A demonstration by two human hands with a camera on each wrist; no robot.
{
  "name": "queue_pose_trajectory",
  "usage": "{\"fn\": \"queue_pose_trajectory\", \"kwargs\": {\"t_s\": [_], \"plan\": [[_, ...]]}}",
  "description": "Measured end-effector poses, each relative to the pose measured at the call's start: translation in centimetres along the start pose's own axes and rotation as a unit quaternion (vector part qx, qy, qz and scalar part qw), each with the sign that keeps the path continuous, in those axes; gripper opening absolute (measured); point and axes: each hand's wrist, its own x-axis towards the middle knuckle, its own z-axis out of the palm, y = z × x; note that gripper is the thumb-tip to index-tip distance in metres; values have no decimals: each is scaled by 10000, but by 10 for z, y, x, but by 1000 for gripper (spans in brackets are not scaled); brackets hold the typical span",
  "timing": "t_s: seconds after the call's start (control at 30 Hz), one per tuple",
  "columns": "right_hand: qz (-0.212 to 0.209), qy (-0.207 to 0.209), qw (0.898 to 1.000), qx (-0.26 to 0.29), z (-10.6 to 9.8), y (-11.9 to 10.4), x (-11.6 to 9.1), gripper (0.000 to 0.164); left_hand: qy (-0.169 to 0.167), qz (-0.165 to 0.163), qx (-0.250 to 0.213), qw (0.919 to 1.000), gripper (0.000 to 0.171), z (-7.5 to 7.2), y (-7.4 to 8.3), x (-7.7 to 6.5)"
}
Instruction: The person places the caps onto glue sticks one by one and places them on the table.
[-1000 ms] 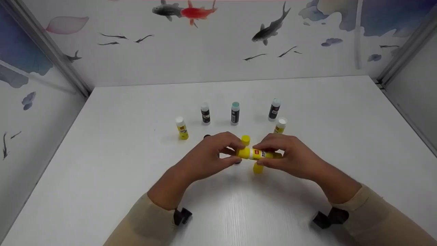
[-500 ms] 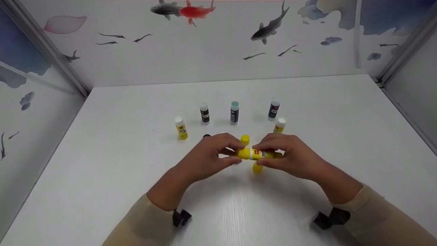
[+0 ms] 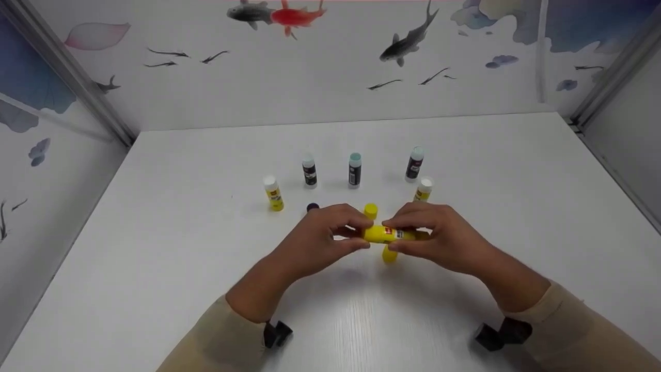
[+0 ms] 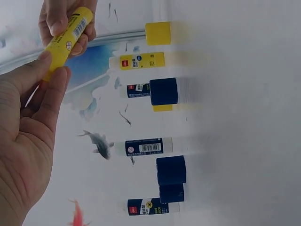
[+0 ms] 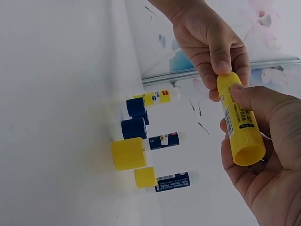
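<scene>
Both hands hold one yellow glue stick (image 3: 381, 234) sideways above the white table. At its left end, which is capped, the thumb and fingers of my left hand (image 3: 325, 240) pinch it. My right hand (image 3: 446, 235) grips the body near the base, whose hollow yellow end faces the camera in the right wrist view. No white band shows between cap and body. Loose yellow caps (image 3: 371, 211) (image 5: 129, 154) rest on the table close by, as does a dark blue cap (image 3: 312, 207) partly behind the left hand.
Beyond the hands stand uncapped glue sticks: a yellow one (image 3: 275, 195) at left, another yellow one (image 3: 423, 190) at right, and dark blue ones (image 3: 355, 173) in a row behind. More dark blue caps (image 4: 170, 169) show in the wrist views. A fish-patterned wall (image 3: 320, 77) closes the back.
The left hand has moved slightly right, pushing the yellow cap against the body. The white band seen between them earlier is now covered. The right hand has hardly moved.
</scene>
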Motion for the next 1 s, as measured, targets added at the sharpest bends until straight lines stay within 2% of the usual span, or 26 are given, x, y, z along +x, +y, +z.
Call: {"fn": "queue_pose_trajectory", "kwargs": {"t_s": [0.27, 0.43, 0.67, 1.0], "plan": [[-5, 103, 9999, -124, -1, -3, -2, 31, 170, 118, -48, 9998, 35, 4, 2, 0], [54, 113, 9999, -12, -1, -5, -2, 31, 227, 252, -19, 9994, 35, 4, 4, -2], [57, 53, 9999, 96, -1, -5, -2, 30, 232, 204, 134, 9994, 35, 4, 6, -3], [-45, -16, 9998, 171, -2, -5, -2, 30, 219, 306, 194, 9991, 34, 5, 5, -3]]}}
